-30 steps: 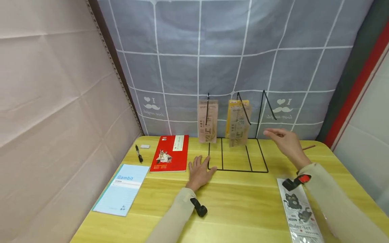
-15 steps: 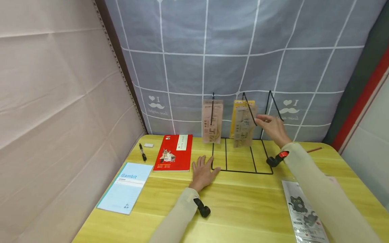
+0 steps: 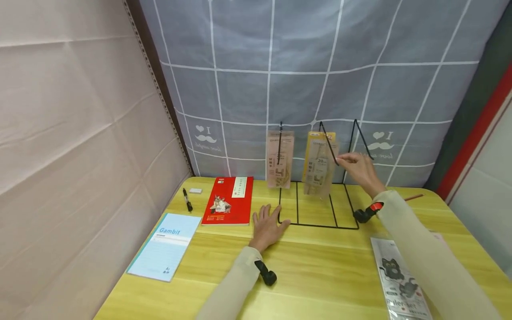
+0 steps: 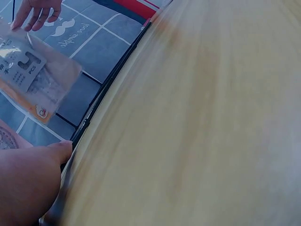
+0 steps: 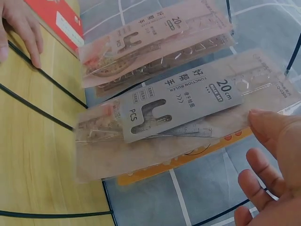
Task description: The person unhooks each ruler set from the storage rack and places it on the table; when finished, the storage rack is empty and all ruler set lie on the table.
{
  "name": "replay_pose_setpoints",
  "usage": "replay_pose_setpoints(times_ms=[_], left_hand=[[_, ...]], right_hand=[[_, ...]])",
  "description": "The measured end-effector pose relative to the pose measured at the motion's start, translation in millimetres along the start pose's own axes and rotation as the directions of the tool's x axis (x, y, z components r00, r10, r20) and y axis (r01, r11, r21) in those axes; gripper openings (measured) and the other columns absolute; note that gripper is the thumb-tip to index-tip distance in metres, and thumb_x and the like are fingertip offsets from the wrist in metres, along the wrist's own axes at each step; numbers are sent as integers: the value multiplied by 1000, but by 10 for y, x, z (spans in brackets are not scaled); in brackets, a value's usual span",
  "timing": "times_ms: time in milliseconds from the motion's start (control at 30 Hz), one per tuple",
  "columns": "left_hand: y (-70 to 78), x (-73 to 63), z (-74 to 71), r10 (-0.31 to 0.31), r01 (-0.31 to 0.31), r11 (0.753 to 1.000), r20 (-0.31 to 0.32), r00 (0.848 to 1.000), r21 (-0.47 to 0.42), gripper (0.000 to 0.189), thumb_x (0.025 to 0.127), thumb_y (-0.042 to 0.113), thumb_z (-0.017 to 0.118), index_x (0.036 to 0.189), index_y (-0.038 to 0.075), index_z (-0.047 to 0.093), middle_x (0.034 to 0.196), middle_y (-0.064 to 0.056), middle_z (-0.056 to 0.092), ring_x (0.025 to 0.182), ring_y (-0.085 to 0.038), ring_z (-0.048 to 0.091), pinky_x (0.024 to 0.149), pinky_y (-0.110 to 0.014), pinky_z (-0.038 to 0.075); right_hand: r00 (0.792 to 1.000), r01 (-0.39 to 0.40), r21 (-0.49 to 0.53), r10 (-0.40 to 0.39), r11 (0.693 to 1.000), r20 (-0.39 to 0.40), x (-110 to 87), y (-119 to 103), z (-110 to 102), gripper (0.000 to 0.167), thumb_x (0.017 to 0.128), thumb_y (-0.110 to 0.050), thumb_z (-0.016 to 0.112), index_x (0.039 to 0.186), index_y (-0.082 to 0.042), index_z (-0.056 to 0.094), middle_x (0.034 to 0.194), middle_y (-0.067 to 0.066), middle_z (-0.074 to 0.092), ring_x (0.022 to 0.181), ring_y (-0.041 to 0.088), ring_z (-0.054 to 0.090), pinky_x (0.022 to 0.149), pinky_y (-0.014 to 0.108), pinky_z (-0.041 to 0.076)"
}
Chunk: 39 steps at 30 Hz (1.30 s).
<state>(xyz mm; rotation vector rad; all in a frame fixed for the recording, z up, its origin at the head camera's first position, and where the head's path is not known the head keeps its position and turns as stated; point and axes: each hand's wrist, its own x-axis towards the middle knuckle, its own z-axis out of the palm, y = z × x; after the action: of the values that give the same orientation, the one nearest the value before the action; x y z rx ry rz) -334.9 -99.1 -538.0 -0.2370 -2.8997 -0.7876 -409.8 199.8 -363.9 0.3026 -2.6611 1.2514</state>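
Observation:
A black wire rack [image 3: 316, 226] stands on the table with three hooks. From its middle hook hangs a clear packet with a ruler set [image 3: 318, 171], labelled 20 cm. My right hand [image 3: 357, 169] pinches this packet's edge near the hook tip, thumb [image 5: 265, 123] on the front; the index finger is hidden behind. Behind it hangs a yellow-orange packet [image 5: 146, 175]. A pinkish ruler packet [image 3: 286, 155] hangs on the left hook. My left hand [image 3: 267, 226] rests with fingers spread at the rack's front left corner, its thumb [image 4: 59, 150] against the black wire.
Left of the rack lie a red book [image 3: 228, 202], a pale blue Gambit notebook [image 3: 166, 249], a black pen [image 3: 187, 200] and a white eraser [image 3: 195, 191]. A cat-print Ruler-set packet [image 3: 400, 275] lies partly under the right forearm. A reddish stick [image 3: 414, 197] lies back right.
My right hand has moved left from beside the right hook to the middle hook's packet. The packet has turned and shifted slightly left. My left hand keeps its place on the rack corner.

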Motion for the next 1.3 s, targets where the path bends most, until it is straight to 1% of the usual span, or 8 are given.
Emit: replay_pose_setpoints(times_ms=[100,267,400,600,833,1067,1200,1300], left_hand=[[-14,7,20,-9,9,1000,9,1000,1,66,104,55,51,160,20,42,166,-19,31,157,-43,21,124,-70,9],[-29,3,13,-18,18,1000,5,1000,13,67,104,57,50,160,22,42,166,-19,31,157,-42,22,124,-69,10],[-31,-10,-1,-18,18,1000,5,1000,7,67,104,57,51,159,21,42,166,-19,32,157,-42,22,124,-70,11],[-28,-18,3,-9,9,1000,3,1000,1,67,104,57,51,159,20,42,166,-20,31,157,-42,22,123,-70,10],[-2,-6,-14,-19,19,1000,23,1000,-2,67,105,57,49,160,21,41,167,-19,30,158,-42,20,124,-69,8],[9,-3,-9,3,-3,1000,9,1000,-1,65,105,53,50,159,18,42,166,-22,30,156,-44,21,123,-71,9],[21,-8,-16,-2,2,1000,10,1000,2,65,105,53,50,160,18,41,166,-22,30,156,-44,21,123,-71,9],[29,-20,-33,-2,2,1000,11,1000,-3,65,105,54,50,160,19,42,166,-22,30,157,-44,21,124,-70,9]], right_hand=[[1000,-7,-1,7,1000,-6,-61,-9,-2,68,99,-65,54,133,-9,69,146,19,59,133,41,54,106,65,44],[1000,-3,-18,2,1000,-16,-174,-33,-3,65,98,-66,56,127,-10,72,146,17,59,133,40,53,104,63,44],[1000,-10,-29,9,1000,-18,-281,-48,-13,68,97,-68,56,128,-10,71,148,17,57,134,41,52,105,63,43],[999,-46,52,46,998,-3,-441,-67,-47,74,92,-71,60,131,-9,69,149,17,56,139,41,49,111,65,40],[999,-52,43,52,998,1,-601,-96,-92,73,94,-70,59,131,-7,68,154,17,52,146,43,42,115,66,36],[998,-62,17,63,998,-9,-735,-116,-126,69,95,-70,57,125,-8,70,148,14,56,146,42,43,114,66,36],[998,-61,13,61,998,-15,-797,-132,-142,68,96,-68,58,125,-8,71,148,14,57,146,43,42,114,66,36],[998,-53,22,54,998,-15,-843,-138,-144,66,97,-66,59,125,-7,70,148,15,56,144,42,45,113,65,39]])
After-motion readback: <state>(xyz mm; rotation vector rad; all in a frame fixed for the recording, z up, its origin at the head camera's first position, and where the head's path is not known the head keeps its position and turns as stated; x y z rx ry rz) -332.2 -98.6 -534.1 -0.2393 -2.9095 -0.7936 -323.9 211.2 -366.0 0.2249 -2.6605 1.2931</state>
